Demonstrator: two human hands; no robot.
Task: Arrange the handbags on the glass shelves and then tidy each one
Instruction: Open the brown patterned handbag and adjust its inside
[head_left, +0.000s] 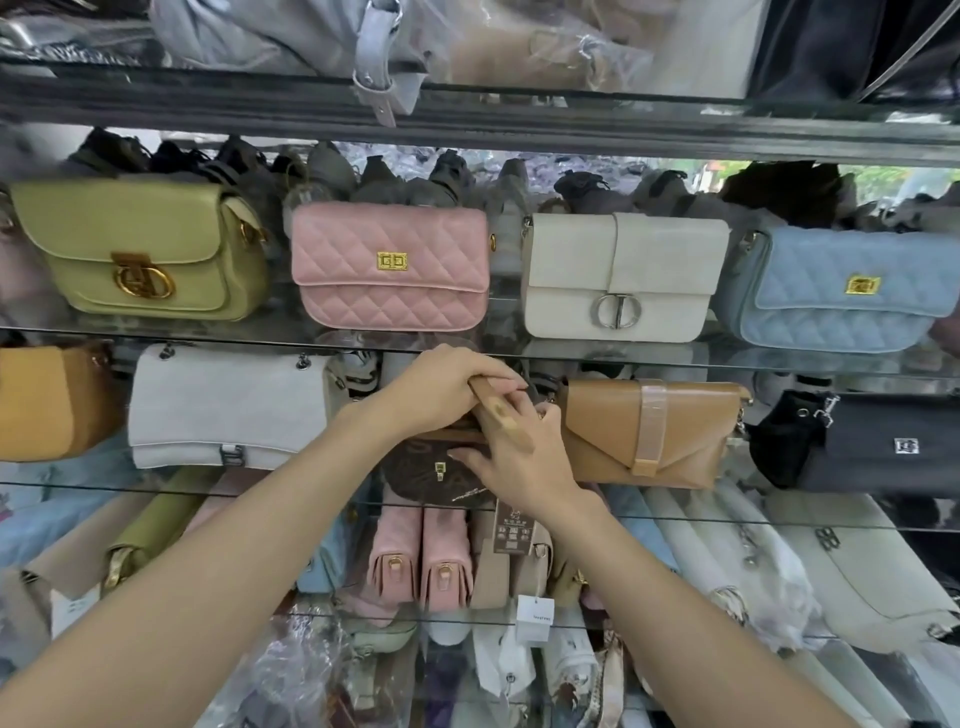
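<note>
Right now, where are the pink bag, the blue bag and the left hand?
pink bag (389, 262): head view, on its quilted flap.
blue bag (852, 286): head view, on its quilted flap.
left hand (447, 387): head view, on its back.

Brown monogram handbag (436, 475) upright on mid glass shelf (156, 487)

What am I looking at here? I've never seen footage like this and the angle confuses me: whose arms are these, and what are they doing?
There is one picture, taken by a wide-angle camera worn on a person's head, so the arms reaching in are that person's own. They face glass shelves of handbags. The upper shelf holds a green bag, a pink quilted bag, a cream bag and a blue quilted bag. One shelf down, both hands work on a brown patterned bag: the left hand grips its tan strap, and the right hand rests on the bag. A tan envelope bag stands beside it.
</note>
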